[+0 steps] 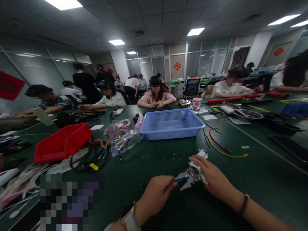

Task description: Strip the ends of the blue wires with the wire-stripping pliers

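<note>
In the lower middle of the head view, my left hand point(156, 194) pinches a short blue wire point(182, 179) between thumb and fingertips. My right hand point(215, 179) is closed round a wire stripper point(192, 175), a metal tool with notched jaws and white wrapping about its handles. The tool's jaws point left, towards my left hand. The blue wire's far end lies at the jaws; whether they grip it, I cannot tell. Part of the tool is hidden under my right fingers.
Beyond my hands stands a blue mesh basket point(172, 136). To the left are a red bin point(60, 144), a clear bag point(124, 136) of wires and tangled black cables point(89, 158). Red and yellow wires point(221, 150) lie to the right. Several people sit round the green table point(255, 189).
</note>
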`<state>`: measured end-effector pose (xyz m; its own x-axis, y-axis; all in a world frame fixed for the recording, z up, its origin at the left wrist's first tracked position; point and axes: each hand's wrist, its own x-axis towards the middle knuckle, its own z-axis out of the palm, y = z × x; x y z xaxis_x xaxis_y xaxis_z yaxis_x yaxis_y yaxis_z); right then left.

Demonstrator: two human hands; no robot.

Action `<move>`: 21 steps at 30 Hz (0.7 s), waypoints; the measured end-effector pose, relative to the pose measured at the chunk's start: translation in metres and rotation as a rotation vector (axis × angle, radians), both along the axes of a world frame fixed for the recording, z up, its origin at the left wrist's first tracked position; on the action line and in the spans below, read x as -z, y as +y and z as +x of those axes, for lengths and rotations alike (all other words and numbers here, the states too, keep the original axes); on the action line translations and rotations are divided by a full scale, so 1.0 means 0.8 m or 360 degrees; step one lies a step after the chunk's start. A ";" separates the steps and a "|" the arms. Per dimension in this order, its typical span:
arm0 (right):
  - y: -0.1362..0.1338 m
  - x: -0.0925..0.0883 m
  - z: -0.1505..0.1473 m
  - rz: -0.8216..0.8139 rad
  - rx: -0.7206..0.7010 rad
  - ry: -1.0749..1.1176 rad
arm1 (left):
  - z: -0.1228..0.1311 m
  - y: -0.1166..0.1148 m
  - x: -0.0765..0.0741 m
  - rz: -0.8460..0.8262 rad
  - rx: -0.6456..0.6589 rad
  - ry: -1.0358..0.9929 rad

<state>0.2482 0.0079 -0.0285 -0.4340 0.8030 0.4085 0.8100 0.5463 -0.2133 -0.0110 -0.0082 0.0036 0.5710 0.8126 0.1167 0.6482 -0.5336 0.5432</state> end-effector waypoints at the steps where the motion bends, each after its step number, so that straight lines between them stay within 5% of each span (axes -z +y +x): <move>1: 0.000 0.000 0.001 -0.0010 -0.0007 -0.0002 | 0.000 0.000 -0.001 -0.0010 0.0001 -0.0001; 21: 0.001 -0.006 0.003 0.0097 -0.0003 -0.0086 | 0.002 -0.003 -0.003 -0.0040 -0.0013 -0.0058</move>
